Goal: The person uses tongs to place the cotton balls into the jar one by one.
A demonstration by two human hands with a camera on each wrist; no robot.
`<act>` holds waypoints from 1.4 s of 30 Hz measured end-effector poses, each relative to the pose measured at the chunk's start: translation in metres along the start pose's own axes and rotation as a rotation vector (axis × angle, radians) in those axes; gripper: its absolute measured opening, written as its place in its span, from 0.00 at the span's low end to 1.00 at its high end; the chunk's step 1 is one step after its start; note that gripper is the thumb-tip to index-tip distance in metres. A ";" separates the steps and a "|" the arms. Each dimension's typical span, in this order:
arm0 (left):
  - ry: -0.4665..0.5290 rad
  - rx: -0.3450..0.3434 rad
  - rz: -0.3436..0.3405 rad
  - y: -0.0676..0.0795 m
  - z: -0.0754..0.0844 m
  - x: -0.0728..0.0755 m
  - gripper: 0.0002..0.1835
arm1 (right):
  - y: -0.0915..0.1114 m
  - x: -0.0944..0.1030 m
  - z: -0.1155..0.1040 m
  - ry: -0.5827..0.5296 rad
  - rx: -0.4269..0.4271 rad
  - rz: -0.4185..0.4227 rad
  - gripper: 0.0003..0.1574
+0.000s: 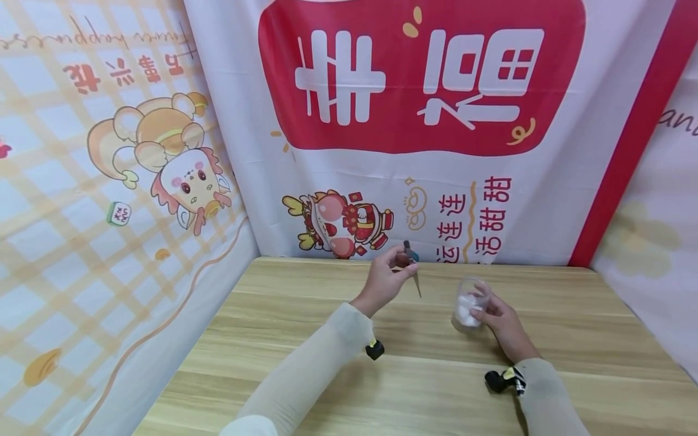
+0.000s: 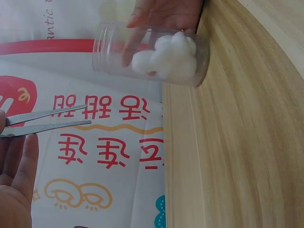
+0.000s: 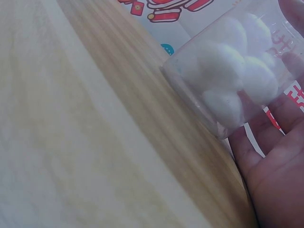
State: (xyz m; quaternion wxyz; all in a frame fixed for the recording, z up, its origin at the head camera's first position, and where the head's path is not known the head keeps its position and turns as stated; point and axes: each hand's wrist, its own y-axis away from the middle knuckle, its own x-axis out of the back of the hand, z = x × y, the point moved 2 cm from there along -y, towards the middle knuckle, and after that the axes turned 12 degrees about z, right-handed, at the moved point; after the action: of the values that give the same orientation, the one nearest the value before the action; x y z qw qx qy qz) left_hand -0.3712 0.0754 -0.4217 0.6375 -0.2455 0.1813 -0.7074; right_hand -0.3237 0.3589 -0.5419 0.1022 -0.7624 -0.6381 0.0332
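Observation:
My left hand [image 1: 383, 283] pinches a pair of metal tweezers [image 1: 418, 286] near the back of the table, their points angled down. In the left wrist view the two tips of the tweezers [image 2: 52, 113] stand apart with nothing between them. To the right, my right hand [image 1: 506, 330] grips a clear plastic jar [image 1: 463, 286] by its side, thumb and fingers around it. White cotton balls [image 2: 175, 57] lie heaped in the lower part of the jar, whose mouth has no lid on it. The jar is roughly upright, its bottom close over the wooden table.
The wood-grain table [image 1: 425, 393] reaches back to a printed cloth [image 1: 338, 163] with red and white lettering. Another patterned cloth [image 1: 71, 242] hangs along the left side. Small black wrist cameras [image 1: 375, 350] sit on both sleeves.

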 end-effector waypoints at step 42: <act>-0.050 0.119 0.055 0.018 -0.028 0.050 0.15 | -0.001 0.000 -0.002 0.039 0.014 0.009 0.45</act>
State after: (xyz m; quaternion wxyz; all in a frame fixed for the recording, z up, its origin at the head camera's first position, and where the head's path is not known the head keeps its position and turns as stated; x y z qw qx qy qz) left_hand -0.3758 0.0216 -0.4492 0.6746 -0.2197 0.1297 -0.6927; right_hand -0.3238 0.3588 -0.5396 0.1199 -0.7649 -0.6325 0.0236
